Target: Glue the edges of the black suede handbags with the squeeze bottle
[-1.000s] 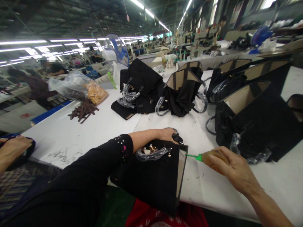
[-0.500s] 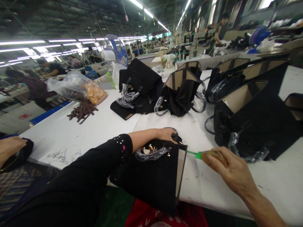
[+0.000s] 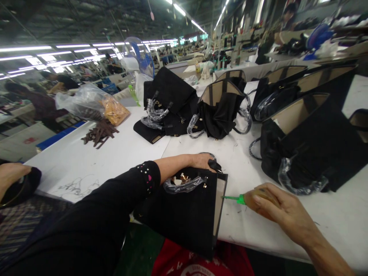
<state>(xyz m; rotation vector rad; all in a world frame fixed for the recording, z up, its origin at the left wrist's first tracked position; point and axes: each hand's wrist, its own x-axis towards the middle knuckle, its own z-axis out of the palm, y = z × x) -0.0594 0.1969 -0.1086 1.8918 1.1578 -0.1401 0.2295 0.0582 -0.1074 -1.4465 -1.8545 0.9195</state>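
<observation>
A black handbag lies on its side at the table's front edge, its beige-lined opening facing right. Its handle is wrapped in clear plastic, with gold-coloured fittings beside it. My left hand reaches across the bag, its fingers closed on a black part at the far corner of the opening; the fingertips are partly hidden. In my right hand is an amber squeeze bottle with a thin green nozzle. The nozzle tip points left at the edge of the opening; I cannot tell if it touches.
Several black handbags stand at the right, and more are piled at the back. Brown strips lie at the left beside a plastic bag. Another person's hand holds something black at the far left.
My right hand has moved the bottle's nozzle tip down along the bag's opening, from its far corner towards me. My left hand stays at the same corner.
</observation>
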